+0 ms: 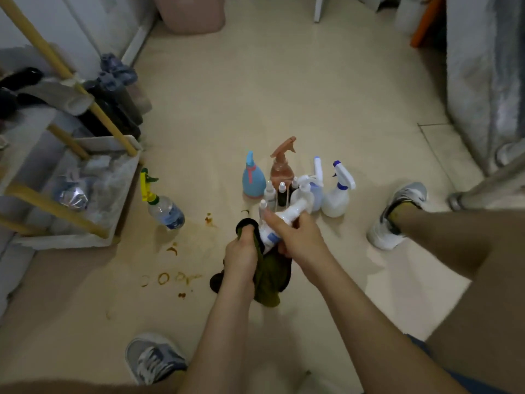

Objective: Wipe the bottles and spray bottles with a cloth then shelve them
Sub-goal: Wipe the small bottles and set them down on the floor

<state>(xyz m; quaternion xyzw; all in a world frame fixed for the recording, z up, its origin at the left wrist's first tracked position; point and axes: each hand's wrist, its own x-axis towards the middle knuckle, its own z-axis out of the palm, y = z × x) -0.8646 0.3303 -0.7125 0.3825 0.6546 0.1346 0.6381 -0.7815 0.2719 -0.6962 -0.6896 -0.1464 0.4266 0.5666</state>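
Nearest: grips olive cloth [270,275] in left hand [241,253], bunched round base of white bottle [272,238]; clamps bottle's upper body in right hand [298,240], fingers curled round it; holds bottle tilted, long axis running from base, down-left in cloth, to neck, up-right past right hand; judged: wiping stroke follows that axis, left hand nearer base; beyond, spray bottles [338,200] clustered upright on floor [284,95]; farther left, shelf [56,207], well apart.
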